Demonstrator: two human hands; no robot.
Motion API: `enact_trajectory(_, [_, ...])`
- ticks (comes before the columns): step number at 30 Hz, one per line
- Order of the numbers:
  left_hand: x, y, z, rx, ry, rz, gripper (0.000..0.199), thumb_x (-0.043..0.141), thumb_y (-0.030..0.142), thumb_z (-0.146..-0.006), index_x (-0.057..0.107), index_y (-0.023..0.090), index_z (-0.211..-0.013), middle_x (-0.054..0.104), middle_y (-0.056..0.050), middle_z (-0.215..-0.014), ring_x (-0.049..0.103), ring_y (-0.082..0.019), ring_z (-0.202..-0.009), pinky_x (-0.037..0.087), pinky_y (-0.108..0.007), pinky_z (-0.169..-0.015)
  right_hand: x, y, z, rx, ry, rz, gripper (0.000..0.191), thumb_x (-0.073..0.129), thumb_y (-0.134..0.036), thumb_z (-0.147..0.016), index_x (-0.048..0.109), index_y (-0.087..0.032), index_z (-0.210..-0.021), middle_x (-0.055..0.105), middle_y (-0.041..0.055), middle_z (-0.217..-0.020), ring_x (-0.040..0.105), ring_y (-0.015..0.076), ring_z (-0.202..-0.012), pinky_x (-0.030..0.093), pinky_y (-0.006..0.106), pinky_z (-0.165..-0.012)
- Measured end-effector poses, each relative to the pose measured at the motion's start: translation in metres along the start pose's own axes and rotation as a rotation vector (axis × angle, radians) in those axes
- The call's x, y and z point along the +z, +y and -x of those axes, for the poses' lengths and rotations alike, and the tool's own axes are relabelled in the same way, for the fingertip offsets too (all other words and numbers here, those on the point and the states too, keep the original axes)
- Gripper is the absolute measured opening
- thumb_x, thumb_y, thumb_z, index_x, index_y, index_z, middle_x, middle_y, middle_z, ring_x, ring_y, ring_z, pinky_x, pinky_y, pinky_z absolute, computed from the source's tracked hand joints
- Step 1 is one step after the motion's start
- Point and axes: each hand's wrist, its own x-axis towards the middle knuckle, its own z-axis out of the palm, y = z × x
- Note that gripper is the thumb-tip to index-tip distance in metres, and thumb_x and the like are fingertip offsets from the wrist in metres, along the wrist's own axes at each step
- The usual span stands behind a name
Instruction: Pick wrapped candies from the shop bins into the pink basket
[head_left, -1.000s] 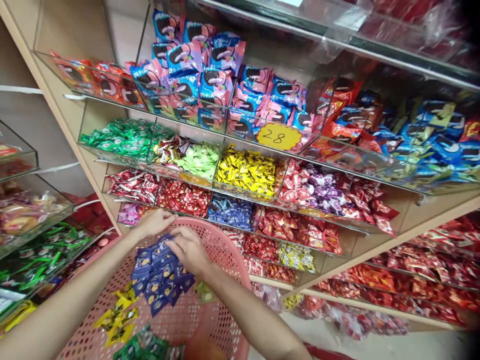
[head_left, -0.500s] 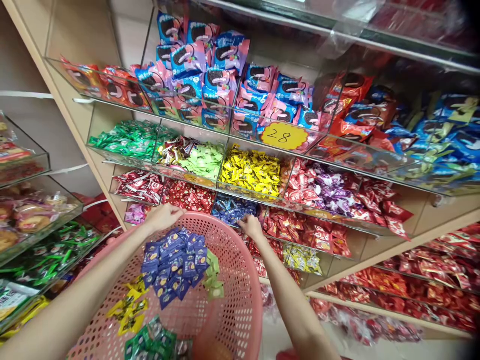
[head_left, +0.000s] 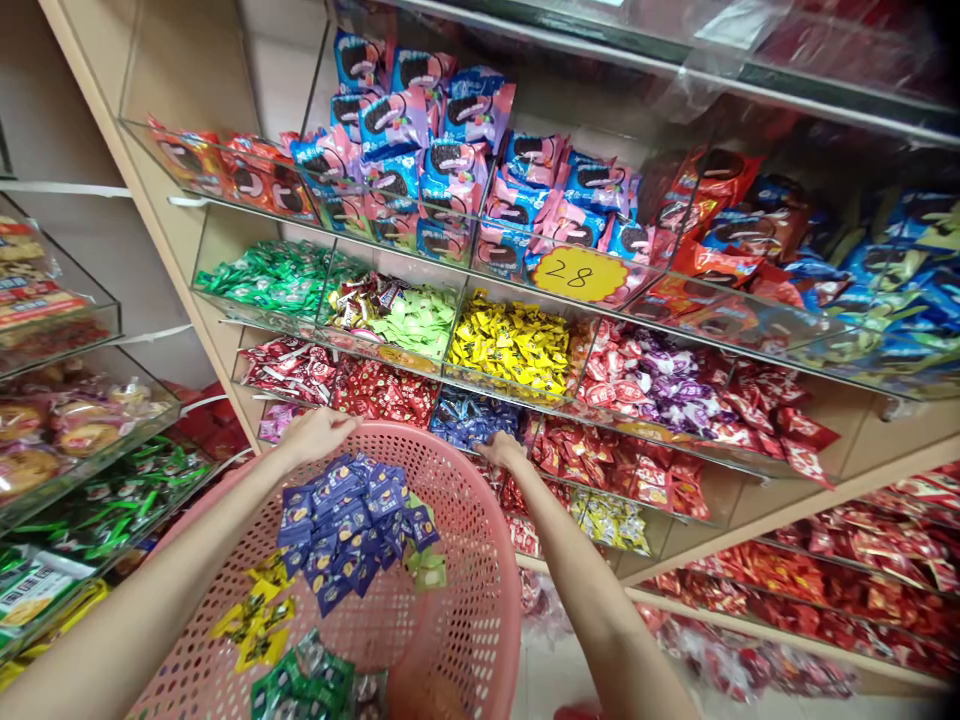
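A pink perforated plastic basket (head_left: 491,600) stands in front of me, under my arms. In it lie a heap of purple-blue candy packets (head_left: 349,525), yellow candies (head_left: 259,615), light green candies (head_left: 427,568) and green candies (head_left: 304,680). My left hand (head_left: 321,433) is closed at the basket's far rim, by the bin of red candies (head_left: 382,392). Fingers curled, my right hand (head_left: 502,450) is at the front edge of the dark blue candy bin (head_left: 469,415), just past the rim. What either hand pinches, if anything, is hidden.
Clear-fronted shelf bins hold wrapped cookies (head_left: 450,165), green candies (head_left: 262,275), yellow candies (head_left: 517,345) and red and purple candies (head_left: 660,375). A yellow "28" tag (head_left: 577,275) hangs on one front. More snack bins (head_left: 75,420) stand at left; red packets (head_left: 810,580) fill the lower right.
The purple-blue heap has spread rightward in the basket, covering more of the light green candies. My left hand has shifted slightly left; the shelves appear slightly farther right in view.
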Motion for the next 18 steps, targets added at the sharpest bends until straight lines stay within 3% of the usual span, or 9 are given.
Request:
enact_trajectory(3, [0.001,0.000,-0.002,0.009,0.004,0.012,0.046,0.036,0.056,-0.074,0.064,0.031,-0.100,0.066,-0.001,-0.096,0.060,-0.024,-0.085,0.039,-0.027,-0.069,-0.002,-0.004,0.002,0.015,-0.004,0.001,0.047,0.051,-0.060,-0.069,0.062,-0.016,-0.080,0.068,0.0114,-0.073,0.063,0.0249,-0.082,0.042,0.037,-0.075])
enact_trajectory(8, [0.001,0.002,0.000,0.005,-0.009,0.032,0.050,0.035,0.060,-0.073,0.065,0.031,-0.100,0.066,0.000,-0.094,0.060,-0.024,-0.082,0.039,-0.027,-0.067,-0.010,-0.006,0.006,-0.005,-0.004,-0.001,0.032,0.054,-0.047,-0.071,0.063,-0.017,-0.079,0.067,0.0096,-0.068,0.063,0.0232,-0.082,0.042,0.032,-0.072])
enact_trajectory(12, [0.001,0.000,0.003,-0.015,-0.022,0.036,0.055,0.030,0.065,-0.073,0.064,0.031,-0.102,0.067,0.001,-0.090,0.061,-0.021,-0.075,0.039,-0.026,-0.062,-0.014,-0.005,0.011,-0.059,0.004,-0.008,0.029,0.053,-0.044,-0.072,0.063,-0.017,-0.076,0.068,0.0098,-0.076,0.062,0.0227,-0.082,0.041,0.029,-0.067])
enact_trajectory(18, [0.000,-0.003,0.007,-0.035,-0.013,0.000,0.060,0.027,0.068,-0.073,0.063,0.031,-0.104,0.067,0.000,-0.088,0.061,-0.022,-0.074,0.036,-0.026,-0.059,-0.013,-0.001,0.022,-0.155,-0.003,-0.036,0.042,0.052,-0.059,-0.069,0.063,-0.019,-0.077,0.067,0.0051,-0.076,0.062,0.0199,-0.078,0.040,0.025,-0.063])
